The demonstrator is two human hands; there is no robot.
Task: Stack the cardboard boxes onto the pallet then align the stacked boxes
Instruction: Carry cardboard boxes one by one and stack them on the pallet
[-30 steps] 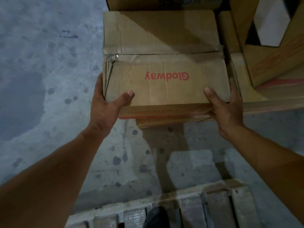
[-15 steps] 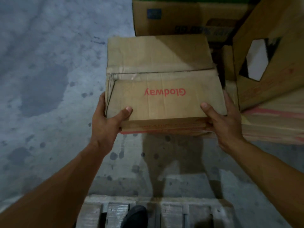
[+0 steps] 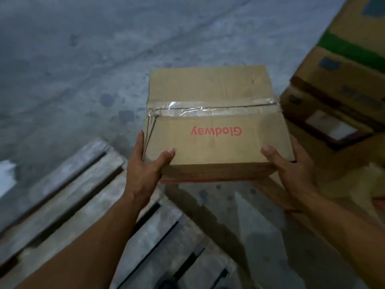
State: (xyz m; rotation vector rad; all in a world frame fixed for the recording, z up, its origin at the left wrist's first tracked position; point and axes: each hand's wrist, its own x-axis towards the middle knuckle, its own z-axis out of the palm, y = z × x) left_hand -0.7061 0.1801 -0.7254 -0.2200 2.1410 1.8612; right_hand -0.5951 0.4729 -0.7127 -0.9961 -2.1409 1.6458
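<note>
Glodway box [image 3: 214,130]: lifted off the carton pile [image 3: 333,97], nearing the pallet [image 3: 83,195]. I log left hand [image 3: 143,170] and right hand [image 3: 289,172] gripping it.

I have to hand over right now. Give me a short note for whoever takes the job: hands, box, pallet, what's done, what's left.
Left hand: grips the box at its near left corner, thumb on top.
Right hand: grips the near right corner.
Box: taped shut, held off the floor.
Pallet: lower left; no box on the part in view.
Other boxes: piled at right.
Done: one box lifted.
Left: set it on the pallet, stack the rest, align.
</note>
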